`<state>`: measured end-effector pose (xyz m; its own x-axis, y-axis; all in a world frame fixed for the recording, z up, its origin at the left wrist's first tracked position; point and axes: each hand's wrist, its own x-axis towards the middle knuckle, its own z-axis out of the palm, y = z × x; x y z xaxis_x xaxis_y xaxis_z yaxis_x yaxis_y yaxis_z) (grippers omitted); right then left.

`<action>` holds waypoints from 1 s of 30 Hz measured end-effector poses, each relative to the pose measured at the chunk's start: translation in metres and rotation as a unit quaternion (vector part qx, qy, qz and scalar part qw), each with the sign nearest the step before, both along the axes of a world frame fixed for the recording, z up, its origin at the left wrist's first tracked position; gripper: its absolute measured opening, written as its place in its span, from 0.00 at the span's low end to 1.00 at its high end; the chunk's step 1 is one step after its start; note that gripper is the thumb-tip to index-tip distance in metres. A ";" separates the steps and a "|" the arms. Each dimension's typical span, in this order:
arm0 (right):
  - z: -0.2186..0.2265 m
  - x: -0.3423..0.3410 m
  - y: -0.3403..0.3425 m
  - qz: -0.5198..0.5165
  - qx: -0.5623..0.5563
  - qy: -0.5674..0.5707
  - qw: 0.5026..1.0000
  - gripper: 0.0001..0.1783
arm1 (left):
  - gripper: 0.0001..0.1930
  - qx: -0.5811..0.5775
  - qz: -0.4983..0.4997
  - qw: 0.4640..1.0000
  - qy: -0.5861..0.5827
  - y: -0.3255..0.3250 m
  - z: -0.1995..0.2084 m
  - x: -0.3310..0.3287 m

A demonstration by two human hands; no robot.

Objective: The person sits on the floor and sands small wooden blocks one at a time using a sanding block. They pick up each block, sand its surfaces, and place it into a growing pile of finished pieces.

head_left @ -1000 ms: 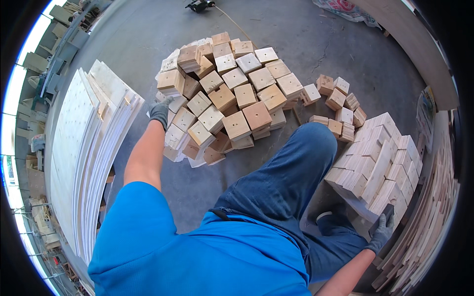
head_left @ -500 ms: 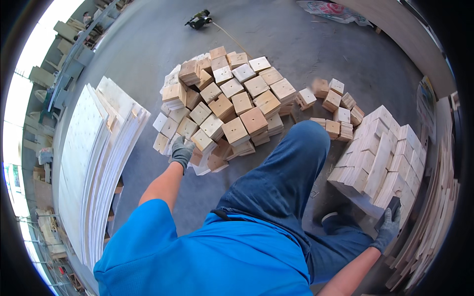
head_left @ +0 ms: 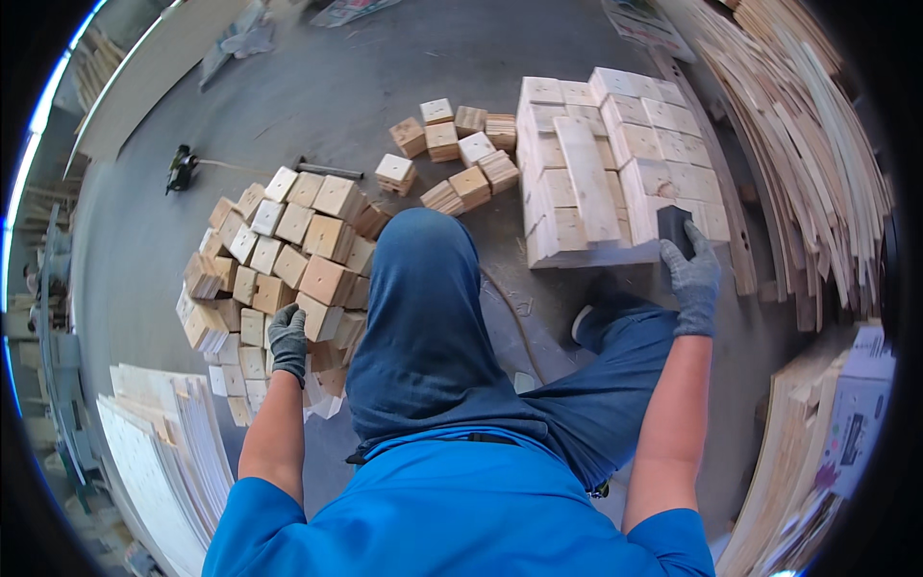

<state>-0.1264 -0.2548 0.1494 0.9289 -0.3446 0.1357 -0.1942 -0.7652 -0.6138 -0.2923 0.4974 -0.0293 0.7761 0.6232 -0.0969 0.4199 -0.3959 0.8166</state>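
Observation:
My right hand (head_left: 693, 288), in a grey glove, is closed on a dark rectangular block (head_left: 674, 227). It holds the block at the near right corner of a stack of pale wooden blocks (head_left: 673, 151); whether the two touch I cannot tell. On the left, my gloved left hand (head_left: 287, 340) is at the near side of a heap of loose wooden blocks (head_left: 293, 223), many with a small hole in the face. Its fingers are curled together, and anything inside them is hidden. A wooden block (head_left: 318, 315) lies just beside these fingers.
Several more blocks (head_left: 442, 141) lie between heap and stack. A plank (head_left: 587, 178) rests on the stack. Plywood sheets (head_left: 159, 452) stand at the left, long wood strips (head_left: 784, 144) at the right. A green-and-black tool (head_left: 181, 168) with a cord sits beyond the heap. My bent knee (head_left: 423, 250) rises between.
My view has swung to the right. The right hand, still gripping the dark block, now shows beside the stack's near corner. My left hand stays at the heap's near side, its fingers now curled.

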 end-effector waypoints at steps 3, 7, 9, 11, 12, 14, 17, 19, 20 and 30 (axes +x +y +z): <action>-0.001 -0.005 -0.005 -0.017 -0.007 0.008 1.000 0.39 | 0.14 -0.003 -0.041 0.999 -0.009 -0.033 0.000 0.036; 0.000 -0.010 -0.005 -0.020 -0.003 0.013 1.000 0.39 | 0.16 -0.028 -0.094 0.995 -0.016 -0.064 -0.008 0.078; 0.000 -0.012 -0.005 -0.019 -0.003 0.011 1.000 0.39 | 0.16 -0.011 -0.130 0.992 -0.002 -0.074 -0.016 0.100; -0.001 -0.013 -0.006 -0.019 -0.008 0.006 1.000 0.39 | 0.16 -0.037 -0.145 0.989 -0.006 -0.093 -0.020 0.127; -0.001 -0.013 -0.006 -0.022 -0.010 0.010 1.000 0.39 | 0.16 -0.034 -0.156 0.987 -0.004 -0.105 -0.019 0.142; 0.002 -0.012 -0.002 -0.021 -0.011 0.016 1.000 0.39 | 0.17 -0.046 -0.176 0.983 -0.008 -0.117 -0.021 0.168; 0.008 -0.006 0.006 -0.010 -0.015 0.019 1.000 0.39 | 0.20 -0.087 -0.202 0.976 -0.005 -0.132 -0.028 0.207; 0.014 -0.001 0.012 -0.002 -0.026 0.028 0.999 0.38 | 0.22 -0.107 -0.208 0.972 0.022 -0.147 -0.028 0.233; 0.016 0.002 0.014 0.002 -0.031 0.031 0.999 0.38 | 0.23 -0.116 -0.206 0.971 0.037 -0.152 -0.032 0.244; 0.014 0.018 0.026 0.022 0.008 0.039 0.999 0.39 | 0.44 0.147 -0.301 0.929 0.155 -0.193 -0.068 0.325</action>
